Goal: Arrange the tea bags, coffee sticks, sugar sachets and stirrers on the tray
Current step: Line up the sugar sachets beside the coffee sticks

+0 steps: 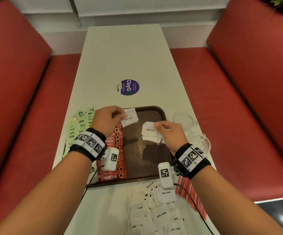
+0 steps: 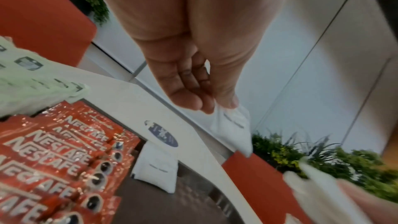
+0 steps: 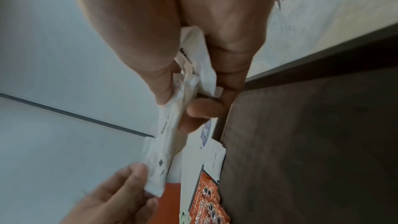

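Note:
The brown tray (image 1: pixel 156 110) lies in front of me. My left hand (image 1: pixel 120 114) pinches one white sugar sachet (image 1: pixel 130 119) over the tray's far left part; the pinch between thumb and fingers (image 2: pixel 206 105) shows in the left wrist view. Another sachet (image 2: pixel 157 168) lies flat on the tray below it. My right hand (image 1: pixel 159 126) grips a small stack of sugar sachets (image 1: pixel 151 131) above the tray's right half, with thumb and fingers curled round the stack (image 3: pixel 189 81). Red Nescafe sticks (image 1: pixel 115 146) lie in an overlapping row on the tray's left, and green tea bags (image 1: pixel 80 122) lie left of them.
Several loose sugar sachets (image 1: pixel 154 216) are heaped on the white table (image 1: pixel 128 56) near its front edge. Red-and-white stirrers (image 1: pixel 187 189) lie at the front right. Two glass cups (image 1: pixel 184 119) (image 1: pixel 200 141) stand right of the tray. Red bench seats flank the table.

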